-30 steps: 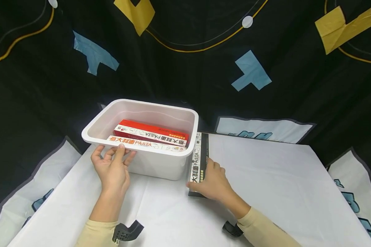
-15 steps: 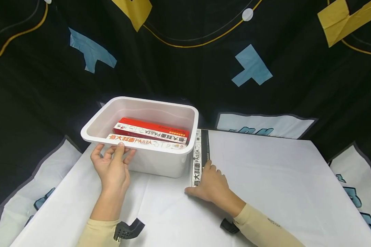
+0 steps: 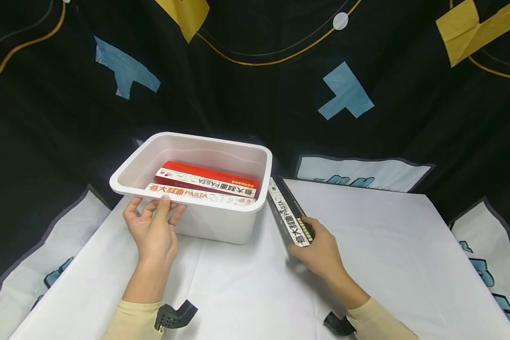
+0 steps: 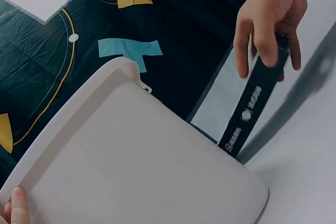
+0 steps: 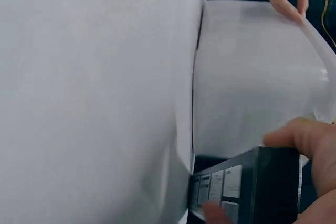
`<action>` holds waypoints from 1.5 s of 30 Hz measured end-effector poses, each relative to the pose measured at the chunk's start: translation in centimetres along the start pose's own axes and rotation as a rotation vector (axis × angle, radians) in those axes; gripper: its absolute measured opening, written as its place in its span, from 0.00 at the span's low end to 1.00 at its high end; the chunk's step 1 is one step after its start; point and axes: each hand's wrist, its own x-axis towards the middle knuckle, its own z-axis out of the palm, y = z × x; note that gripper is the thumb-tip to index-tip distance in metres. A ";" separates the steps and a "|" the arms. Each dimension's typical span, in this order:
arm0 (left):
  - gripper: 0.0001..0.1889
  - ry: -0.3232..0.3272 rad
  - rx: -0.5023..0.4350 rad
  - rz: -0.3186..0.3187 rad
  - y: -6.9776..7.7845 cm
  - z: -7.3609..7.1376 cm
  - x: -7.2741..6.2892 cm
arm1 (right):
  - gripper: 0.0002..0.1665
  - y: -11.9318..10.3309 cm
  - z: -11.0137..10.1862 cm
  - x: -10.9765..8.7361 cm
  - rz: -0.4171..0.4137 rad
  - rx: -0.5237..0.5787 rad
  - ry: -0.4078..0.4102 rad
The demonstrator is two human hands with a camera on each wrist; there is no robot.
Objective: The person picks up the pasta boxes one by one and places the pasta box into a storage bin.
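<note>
My left hand (image 3: 155, 236) pinches the near rim of a white plastic bin (image 3: 216, 226), thumb on the front and fingers under the lip. Inside the bin lie a red pasta box (image 3: 212, 174) and a mostly white-faced pasta box with orange lettering (image 3: 199, 194). To the right, my right hand (image 3: 325, 250) grips the near end of a black pasta box (image 3: 290, 212) between thumb and fingers. That box slants, its far end close beside the bin's right wall. The left wrist view shows its held end raised, with a shadow (image 4: 294, 93) on the table.
A white cloth covers the table (image 3: 378, 245). A black curtain (image 3: 255, 104) with yellow and blue shapes hangs behind it. Black wrist mounts (image 3: 176, 315) sit at both cuffs.
My right hand has taken the black pasta box from lying straight alongside the bin, lifted its near end and swung it right. My left hand has stayed at the bin's rim.
</note>
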 end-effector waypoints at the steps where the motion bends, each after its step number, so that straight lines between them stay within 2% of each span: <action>1: 0.35 0.002 -0.002 -0.001 0.0 0.0 0.0 | 0.43 0.2 -0.4 0.0 0.004 0.037 0.018; 6: 0.36 0.009 -0.003 -0.008 0.1 0.0 0.0 | 0.32 1.2 -2.2 0.1 -0.003 0.159 0.119; 13: 0.35 0.015 -0.020 -0.010 0.1 0.1 0.1 | 0.35 2.5 -3.8 -0.4 -0.060 0.124 0.250; 18: 0.35 0.012 0.000 -0.014 0.1 0.1 0.0 | 0.33 3.3 -5.0 -1.0 -0.066 0.123 0.289; 23: 0.35 0.009 0.012 -0.012 0.1 0.0 -0.2 | 0.28 3.5 -6.9 -1.7 -0.052 0.183 0.260; 31: 0.35 -0.001 0.012 -0.006 0.1 0.0 -0.3 | 0.30 3.1 -10.6 -3.0 -0.010 0.340 0.144; 35: 0.34 -0.004 0.009 0.004 0.1 -0.1 -0.2 | 0.31 2.8 -12.4 -3.2 -0.017 0.390 0.142; 39: 0.34 -0.003 0.003 0.014 0.1 -0.1 -0.2 | 0.30 2.5 -14.0 -3.0 -0.069 0.529 0.167; 45: 0.35 -0.008 0.008 0.021 0.0 -0.1 -0.2 | 0.30 1.8 -15.9 -2.1 -0.207 0.761 0.173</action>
